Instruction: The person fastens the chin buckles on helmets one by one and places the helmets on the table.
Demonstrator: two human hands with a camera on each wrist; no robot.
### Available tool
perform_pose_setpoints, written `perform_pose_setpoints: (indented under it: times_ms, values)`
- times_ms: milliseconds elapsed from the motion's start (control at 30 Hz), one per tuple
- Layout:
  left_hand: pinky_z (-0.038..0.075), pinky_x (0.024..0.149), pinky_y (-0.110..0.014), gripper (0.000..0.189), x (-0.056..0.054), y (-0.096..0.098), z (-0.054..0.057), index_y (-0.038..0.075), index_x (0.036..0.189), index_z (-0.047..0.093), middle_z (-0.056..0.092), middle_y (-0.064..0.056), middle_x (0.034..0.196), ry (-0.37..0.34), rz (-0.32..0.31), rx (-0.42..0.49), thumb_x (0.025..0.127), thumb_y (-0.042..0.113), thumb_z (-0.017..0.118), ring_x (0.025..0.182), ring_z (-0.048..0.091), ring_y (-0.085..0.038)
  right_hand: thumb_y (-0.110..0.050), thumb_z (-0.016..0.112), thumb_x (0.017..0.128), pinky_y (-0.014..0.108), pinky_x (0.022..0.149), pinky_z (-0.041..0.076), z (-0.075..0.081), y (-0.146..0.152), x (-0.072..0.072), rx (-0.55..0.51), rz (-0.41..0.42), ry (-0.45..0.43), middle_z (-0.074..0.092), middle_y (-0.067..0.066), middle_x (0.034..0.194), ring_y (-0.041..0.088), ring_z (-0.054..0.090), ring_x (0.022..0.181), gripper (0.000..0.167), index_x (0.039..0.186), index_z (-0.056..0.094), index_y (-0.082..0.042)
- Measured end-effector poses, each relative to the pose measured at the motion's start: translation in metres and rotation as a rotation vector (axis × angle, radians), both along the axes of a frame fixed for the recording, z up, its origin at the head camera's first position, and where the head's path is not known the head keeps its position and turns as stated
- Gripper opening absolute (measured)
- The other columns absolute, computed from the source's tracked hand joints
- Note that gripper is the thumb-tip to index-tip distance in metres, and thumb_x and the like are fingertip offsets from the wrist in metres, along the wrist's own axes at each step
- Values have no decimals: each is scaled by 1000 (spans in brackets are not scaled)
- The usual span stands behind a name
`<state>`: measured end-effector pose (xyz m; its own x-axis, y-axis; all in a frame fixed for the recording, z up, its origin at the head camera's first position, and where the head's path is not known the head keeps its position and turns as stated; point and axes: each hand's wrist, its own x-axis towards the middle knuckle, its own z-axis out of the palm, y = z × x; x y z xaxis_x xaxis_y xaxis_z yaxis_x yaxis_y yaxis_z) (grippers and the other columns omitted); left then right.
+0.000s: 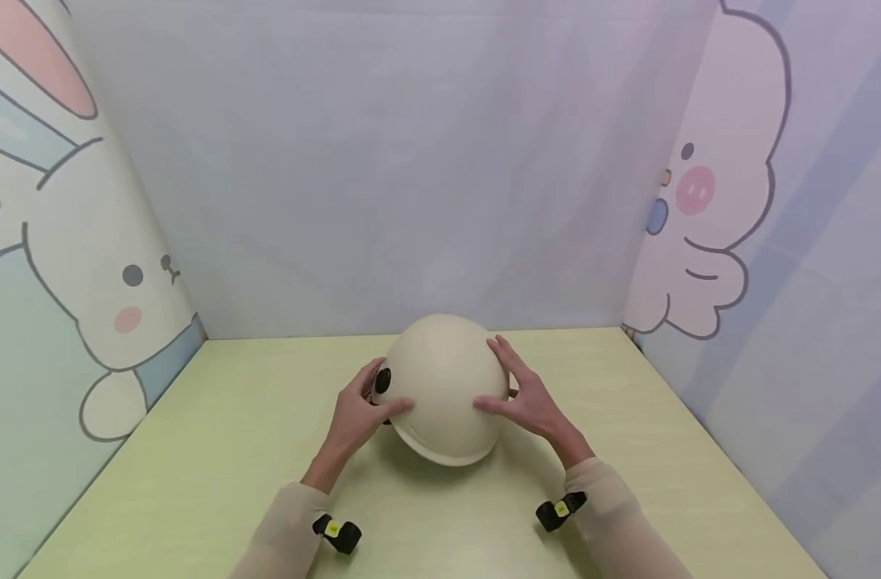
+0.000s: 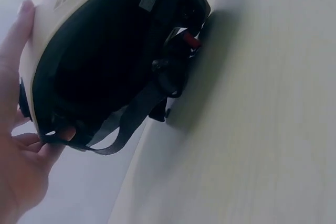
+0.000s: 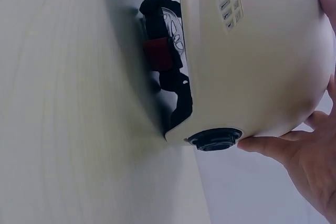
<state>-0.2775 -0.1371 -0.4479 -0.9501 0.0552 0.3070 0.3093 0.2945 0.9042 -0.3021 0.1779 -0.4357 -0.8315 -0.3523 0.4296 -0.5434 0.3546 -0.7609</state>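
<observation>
A cream helmet (image 1: 444, 378) is held between both hands over the middle of the table, tilted so that its dark lining (image 2: 100, 51) shows in the left wrist view. My left hand (image 1: 357, 412) grips its left side, thumb on the shell and fingers round the edge by a black round fitting (image 1: 383, 380). On the opposite side, my right hand (image 1: 533, 400) holds the shell with thumb and fingers spread. Black straps (image 2: 134, 114) hang from the opening. A red buckle piece (image 3: 158, 54) sits among them, close over the table.
The pale yellow wooden table (image 1: 267, 450) runs back to a plain grey-lilac curtain (image 1: 383, 177). Printed cloth walls with a rabbit (image 1: 100, 265) and a white cartoon animal (image 1: 730, 161) stand at the sides. Small black cameras (image 1: 337, 534) are strapped to both wrists.
</observation>
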Motion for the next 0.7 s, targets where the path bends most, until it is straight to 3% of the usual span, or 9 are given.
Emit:
perform_pose_setpoints:
  times_ms: [100, 233, 333, 467, 567, 700]
  values:
    - [50, 96, -46, 85, 1, 2, 0, 13, 149, 48, 53, -12, 145, 32, 19, 16, 76, 30, 89, 126, 57, -29, -22, 85, 80, 57, 87, 53, -1, -1, 0, -10, -4, 1, 14, 10, 166, 40, 24, 146, 95, 159, 31, -20]
    - [48, 98, -48, 85, 3, 3, -1, 13, 152, 44, 49, -14, 148, 38, 13, -14, 80, 34, 85, 131, 52, -32, -21, 84, 81, 63, 87, 51, 0, -2, 1, -21, -14, -4, 14, 8, 166, 40, 24, 146, 94, 158, 32, -21]
    - [44, 102, -52, 92, 4, 2, -1, 14, 156, 36, 41, -13, 154, 47, -16, -51, 81, 37, 84, 137, 44, -34, -25, 84, 82, 62, 87, 51, 1, -3, 2, -17, -26, -11, 15, 6, 166, 38, 24, 147, 93, 158, 32, -24]
    - [44, 100, -57, 101, 4, 4, -4, 18, 159, 29, 34, -12, 159, 118, -63, -100, 77, 36, 87, 139, 41, -36, -29, 84, 81, 62, 89, 49, 1, -4, 3, -20, -40, -20, 16, 5, 166, 38, 24, 147, 92, 158, 33, -25]
    - [46, 98, -58, 103, 3, 6, -6, 19, 158, 30, 33, -11, 159, 172, -75, -105, 75, 31, 89, 139, 41, -36, -30, 84, 81, 67, 95, 43, 2, -5, 3, -28, -51, -5, 18, 7, 165, 40, 24, 146, 92, 157, 34, -20]
    - [46, 97, -58, 101, 1, 9, -7, 18, 157, 32, 34, -12, 159, 174, -72, -74, 74, 23, 90, 136, 43, -37, -30, 85, 79, 65, 106, 32, 7, -6, 3, -28, -60, 56, 17, 8, 165, 37, 21, 148, 95, 156, 33, -9]
